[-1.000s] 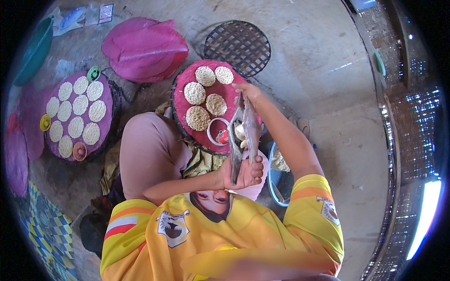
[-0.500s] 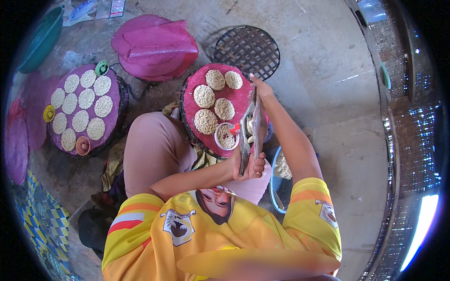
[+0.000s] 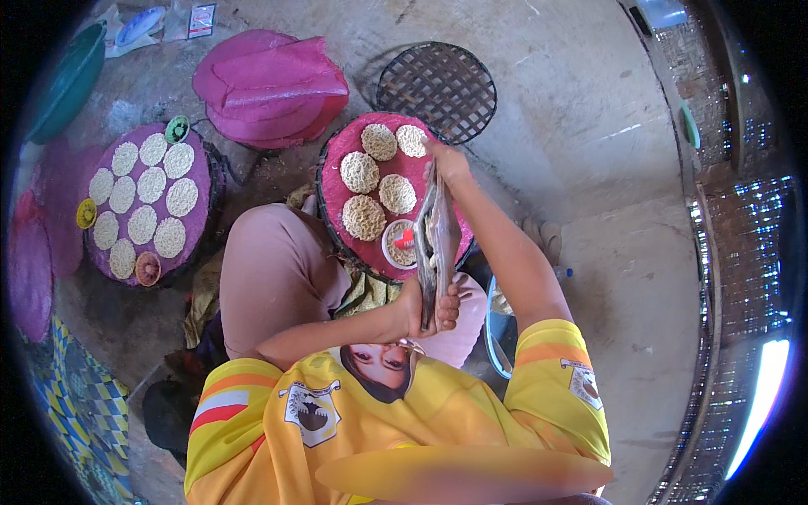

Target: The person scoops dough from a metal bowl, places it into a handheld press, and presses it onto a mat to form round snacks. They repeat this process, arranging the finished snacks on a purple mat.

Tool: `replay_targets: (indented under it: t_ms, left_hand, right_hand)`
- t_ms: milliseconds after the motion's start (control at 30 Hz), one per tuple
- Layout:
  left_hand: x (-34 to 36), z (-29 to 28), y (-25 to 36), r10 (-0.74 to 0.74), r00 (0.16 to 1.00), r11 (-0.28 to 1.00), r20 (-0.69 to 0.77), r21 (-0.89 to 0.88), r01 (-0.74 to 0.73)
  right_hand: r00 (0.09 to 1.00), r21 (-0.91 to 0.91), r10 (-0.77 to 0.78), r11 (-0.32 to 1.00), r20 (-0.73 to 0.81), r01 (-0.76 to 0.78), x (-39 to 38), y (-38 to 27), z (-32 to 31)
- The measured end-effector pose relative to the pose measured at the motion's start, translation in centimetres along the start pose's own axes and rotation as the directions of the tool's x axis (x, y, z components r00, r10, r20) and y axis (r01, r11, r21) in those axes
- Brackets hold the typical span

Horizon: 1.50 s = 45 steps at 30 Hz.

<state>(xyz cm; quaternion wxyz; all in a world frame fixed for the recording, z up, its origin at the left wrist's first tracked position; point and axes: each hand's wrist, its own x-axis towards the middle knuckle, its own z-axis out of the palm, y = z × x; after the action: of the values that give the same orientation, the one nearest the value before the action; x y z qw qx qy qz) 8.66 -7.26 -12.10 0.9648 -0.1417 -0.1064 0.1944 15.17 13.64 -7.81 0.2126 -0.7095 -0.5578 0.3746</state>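
Note:
Both my hands are closed on a long wooden hand press [image 3: 446, 236], its two grey-brown halves nearly together with pale dough [image 3: 432, 227] in the gap. My left hand [image 3: 433, 306] wraps the end nearest my body. My right hand [image 3: 449, 163] grips the far end. Beside the press, a white ring mould [image 3: 386, 245] with a red piece on it lies on a pink-covered round tray [image 3: 341, 206], with pale strands inside. Several round cakes of pale noodle-like strands [image 3: 364, 218] lie on the same tray.
At left, a purple-covered round tray [image 3: 195, 220] bears several strand cakes and small green, yellow and brown moulds. Stacked pink sheets [image 3: 269, 88] and an open-weave basket tray [image 3: 438, 91] lie beyond. A blue-rimmed basin [image 3: 495, 345] stands by my right side; a green basin [image 3: 74, 88] is far left.
The press halves have come closer together, narrowing the gap over the dough. The press and both hands have shifted slightly left, and the whole view has shifted a little too.

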Motion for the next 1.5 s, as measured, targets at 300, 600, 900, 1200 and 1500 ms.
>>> replay_targets:
  t_ms: [300, 600, 900, 1200, 1500]
  left_hand:
    - [0.4, -1.0, -0.5, -0.009, 0.997, 1.0, -0.082, -0.012, 0.008]
    - [1.7, -0.2, 2.8, -0.238, 0.831, 0.962, 0.503, 0.24, 0.13]
    - [-8.1, 7.2, 10.0, 0.087, 0.841, 0.63, 0.533, 0.625, -0.461]
    - [-12.8, 9.0, 10.4, 0.302, 0.752, 0.517, 0.586, 0.562, -0.646]
    - [-10.7, 7.2, 10.1, 0.253, 0.807, 0.626, 0.534, 0.546, -0.557]
  right_hand:
    - [0.998, 0.028, -0.046, 0.998, -0.05, 0.047, -0.2, 1.1, -0.5]
    - [0.984, 0.566, -0.173, 0.816, 0.048, 0.116, -3.8, -0.8, -6.0]
    - [0.877, -0.516, -0.468, 0.727, 0.111, 0.453, -14.2, 10.1, 1.8]
    - [0.895, -0.262, -0.441, 0.873, -0.066, 0.411, -13.1, 9.1, 0.3]
    - [0.89, -0.544, -0.448, 0.769, -0.081, 0.338, -12.5, 12.8, -2.2]
